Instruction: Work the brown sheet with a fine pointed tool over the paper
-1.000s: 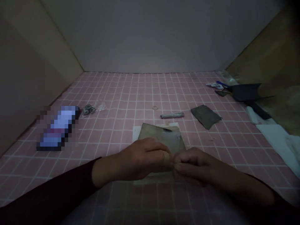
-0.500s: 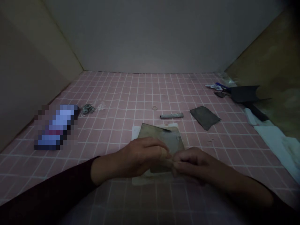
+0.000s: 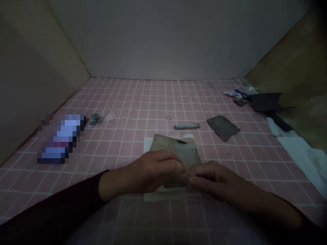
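My left hand [image 3: 158,170] is closed, its fingertips curled down close to my right hand. My right hand [image 3: 211,178] is in a pinch, thumb against the bent fingers. Between the fingertips of both hands is something small and pale, mostly hidden; I cannot make out its kind. Under the hands lies a greyish, worn sheet [image 3: 173,146] with a dark mark at its far edge. Pale paper [image 3: 155,196] shows beneath that sheet.
A phone-like device [image 3: 61,139] and a clear bag of small metal parts [image 3: 95,119] lie left. Beyond the hands are a small ring [image 3: 168,117], a metallic tube [image 3: 187,126] and a dark rough sheet [image 3: 223,128]. A black dustpan-like piece [image 3: 265,102] and white paper [image 3: 301,166] lie right.
My right hand has shifted very slightly against the left. Both hands stay over the worn sheet, and the things around them have not moved.
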`<state>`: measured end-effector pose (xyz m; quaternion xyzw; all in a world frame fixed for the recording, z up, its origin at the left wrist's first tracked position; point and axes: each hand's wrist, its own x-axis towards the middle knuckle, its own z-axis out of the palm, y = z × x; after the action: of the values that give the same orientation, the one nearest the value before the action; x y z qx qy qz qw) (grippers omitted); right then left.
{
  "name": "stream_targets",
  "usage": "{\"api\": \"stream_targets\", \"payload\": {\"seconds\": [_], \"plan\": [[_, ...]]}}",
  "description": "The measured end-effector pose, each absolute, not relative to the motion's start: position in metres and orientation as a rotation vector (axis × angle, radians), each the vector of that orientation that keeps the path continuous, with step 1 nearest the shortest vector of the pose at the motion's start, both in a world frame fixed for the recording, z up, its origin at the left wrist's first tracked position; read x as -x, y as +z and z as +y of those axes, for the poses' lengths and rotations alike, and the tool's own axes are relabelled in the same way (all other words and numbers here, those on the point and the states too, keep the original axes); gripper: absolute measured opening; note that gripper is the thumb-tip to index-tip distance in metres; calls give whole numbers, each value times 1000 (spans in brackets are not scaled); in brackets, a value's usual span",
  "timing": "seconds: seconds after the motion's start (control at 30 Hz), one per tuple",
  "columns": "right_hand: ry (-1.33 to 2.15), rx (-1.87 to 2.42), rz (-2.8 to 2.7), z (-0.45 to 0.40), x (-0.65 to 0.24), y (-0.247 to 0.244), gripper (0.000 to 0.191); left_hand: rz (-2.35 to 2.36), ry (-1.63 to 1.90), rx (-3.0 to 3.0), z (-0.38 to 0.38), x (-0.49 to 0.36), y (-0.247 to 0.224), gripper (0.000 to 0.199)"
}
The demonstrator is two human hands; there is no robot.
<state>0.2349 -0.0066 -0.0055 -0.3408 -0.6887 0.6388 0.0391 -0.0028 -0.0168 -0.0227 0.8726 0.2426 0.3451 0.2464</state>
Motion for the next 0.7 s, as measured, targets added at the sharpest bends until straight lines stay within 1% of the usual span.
{"api": "stream_targets", "payload": {"seconds": [0.03, 0.07, 0.1, 0.23, 0.27, 0.3, 0.37, 0.4, 0.43, 0.53, 0.57, 0.6, 0.63, 0.7], "plan": [[2124, 1039, -2011, -4, -235, -4, 35, 655, 989, -2407, -17, 3, -23, 15], [2175, 1039, -1959, -3, -236, -4, 35, 660, 1013, -2413, -17, 3, -23, 15], [2094, 1055, -1979, -3, -236, -5, 35, 674, 1006, -2396, -17, 3, -22, 15], [1218, 1047, -2326, -14, -234, -13, 29, 752, 825, -2268, -17, 7, -19, 10], [1098, 1032, -2384, -17, -234, -15, 26, 771, 794, -2259, -17, 7, -19, 10], [1054, 1025, -2420, -19, -233, -16, 25, 781, 773, -2261, -17, 7, -19, 9], [1131, 1028, -2432, -20, -233, -15, 25, 768, 760, -2282, -17, 6, -22, 9], [1240, 1029, -2406, -18, -234, -13, 27, 743, 763, -2306, -18, 5, -23, 11], [1401, 1028, -2358, -15, -234, -11, 30, 714, 782, -2338, -18, 4, -25, 12], [2045, 1002, -2098, -4, -236, -4, 35, 650, 937, -2430, -20, 1, -25, 16], [2169, 997, -2022, -3, -237, -3, 35, 648, 986, -2436, -21, 1, -24, 16], [2171, 1006, -2002, -2, -237, -3, 36, 659, 1005, -2420, -21, 1, -23, 16], [2048, 1025, -2047, -3, -237, -4, 35, 673, 986, -2389, -21, 1, -22, 16], [1595, 1036, -2215, -8, -236, -8, 31, 704, 875, -2307, -20, 3, -19, 12]]}}
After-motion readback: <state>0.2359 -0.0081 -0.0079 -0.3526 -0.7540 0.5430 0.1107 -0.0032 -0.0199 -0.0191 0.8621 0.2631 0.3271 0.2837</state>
